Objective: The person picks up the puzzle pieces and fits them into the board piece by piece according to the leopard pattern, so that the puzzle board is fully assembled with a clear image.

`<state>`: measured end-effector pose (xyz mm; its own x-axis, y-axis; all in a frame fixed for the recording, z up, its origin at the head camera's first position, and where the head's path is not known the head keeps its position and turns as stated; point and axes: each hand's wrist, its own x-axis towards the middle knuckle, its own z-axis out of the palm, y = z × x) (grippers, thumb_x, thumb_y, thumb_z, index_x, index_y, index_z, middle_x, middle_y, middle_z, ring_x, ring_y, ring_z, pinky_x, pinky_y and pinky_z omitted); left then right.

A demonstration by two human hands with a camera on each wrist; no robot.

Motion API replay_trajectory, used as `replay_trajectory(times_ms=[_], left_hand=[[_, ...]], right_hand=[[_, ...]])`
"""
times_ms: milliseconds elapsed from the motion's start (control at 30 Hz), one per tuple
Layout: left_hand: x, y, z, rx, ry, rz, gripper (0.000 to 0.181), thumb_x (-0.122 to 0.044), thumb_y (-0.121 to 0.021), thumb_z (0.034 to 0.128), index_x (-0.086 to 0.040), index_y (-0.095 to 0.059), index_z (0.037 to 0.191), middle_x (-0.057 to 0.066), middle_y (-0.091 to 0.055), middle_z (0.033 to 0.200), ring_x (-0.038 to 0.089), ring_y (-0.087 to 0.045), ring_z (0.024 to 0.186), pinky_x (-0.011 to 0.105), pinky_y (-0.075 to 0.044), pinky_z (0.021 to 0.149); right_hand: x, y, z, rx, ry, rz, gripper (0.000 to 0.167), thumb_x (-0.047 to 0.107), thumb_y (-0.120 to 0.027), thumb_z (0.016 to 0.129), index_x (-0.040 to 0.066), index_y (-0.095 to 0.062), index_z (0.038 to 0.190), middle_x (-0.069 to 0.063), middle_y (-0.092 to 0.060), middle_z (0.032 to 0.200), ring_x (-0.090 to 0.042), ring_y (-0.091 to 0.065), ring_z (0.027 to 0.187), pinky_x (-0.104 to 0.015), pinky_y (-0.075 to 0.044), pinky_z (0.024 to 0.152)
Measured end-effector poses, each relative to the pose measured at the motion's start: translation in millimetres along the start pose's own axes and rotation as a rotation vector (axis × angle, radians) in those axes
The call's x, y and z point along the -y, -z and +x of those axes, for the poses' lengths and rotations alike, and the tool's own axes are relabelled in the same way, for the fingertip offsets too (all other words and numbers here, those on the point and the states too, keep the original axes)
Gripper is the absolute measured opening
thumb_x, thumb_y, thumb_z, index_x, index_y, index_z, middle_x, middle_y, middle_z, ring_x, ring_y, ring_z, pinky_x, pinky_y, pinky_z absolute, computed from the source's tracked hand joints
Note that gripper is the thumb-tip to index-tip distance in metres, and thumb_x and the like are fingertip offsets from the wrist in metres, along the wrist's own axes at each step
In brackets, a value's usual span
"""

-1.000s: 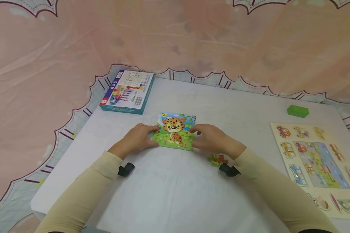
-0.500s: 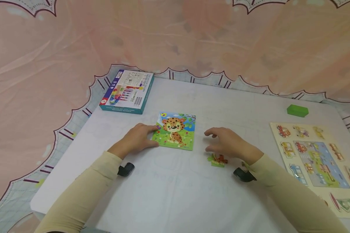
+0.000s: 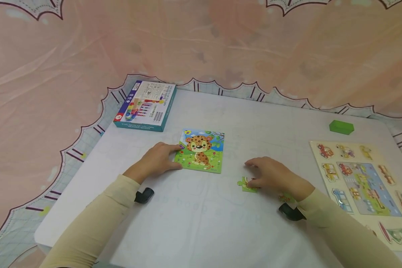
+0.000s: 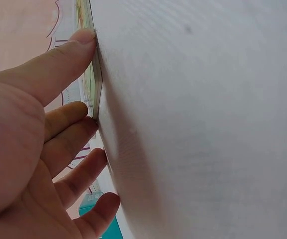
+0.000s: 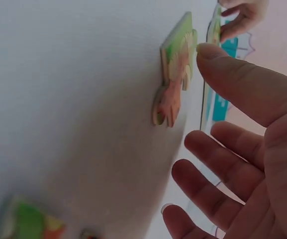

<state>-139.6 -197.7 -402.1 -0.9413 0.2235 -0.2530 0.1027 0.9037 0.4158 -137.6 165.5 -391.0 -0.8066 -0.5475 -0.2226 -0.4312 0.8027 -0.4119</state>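
A square leopard picture board point(image 3: 204, 153) lies flat in the middle of the white table. Against its left side rests my left hand point(image 3: 154, 160), thumb and fingers spread along the edge. In the left wrist view, the thumb and fingertips touch the board's thin side point(image 4: 97, 87). My right hand point(image 3: 279, 176) hovers over a loose jigsaw piece point(image 3: 243, 184), hiding part of it. That green and orange piece point(image 5: 178, 62) lies beside the thumb in the right wrist view, nothing gripped. Partly under the wrist is another jigsaw piece point(image 3: 284, 197), blurred in the right wrist view.
A teal-sided box point(image 3: 147, 106) stands at the back left of the table point(image 3: 187, 223). To the right lies a cream peg puzzle board point(image 3: 325, 193) with vehicle pictures. Behind it sits a green block point(image 3: 341, 127). Patterned cloth point(image 3: 221, 48) hangs at the back.
My right hand has left the leopard board's right edge and moved right and nearer, over the loose piece. The left hand and the board have stayed in place.
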Motion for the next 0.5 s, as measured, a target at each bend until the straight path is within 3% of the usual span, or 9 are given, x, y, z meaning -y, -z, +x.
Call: replay_trajectory(times_ms=[500], left_hand=[[0.5, -1.1, -0.3, -0.007, -0.005, -0.001, 0.071, -0.036, -0.081, 0.0848, -0.011, -0.054, 0.146, 0.014, -0.053, 0.143, 0.036, -0.043, 0.134, 0.053, -0.034, 0.112]], right_hand=[[-3, -7, -13.7, -0.042, 0.035, -0.062, 0.059, 0.026, -0.083, 0.082, 0.002, -0.061, 0.132, -0.015, -0.061, 0.131, -0.034, -0.054, 0.121, -0.051, -0.046, 0.102]])
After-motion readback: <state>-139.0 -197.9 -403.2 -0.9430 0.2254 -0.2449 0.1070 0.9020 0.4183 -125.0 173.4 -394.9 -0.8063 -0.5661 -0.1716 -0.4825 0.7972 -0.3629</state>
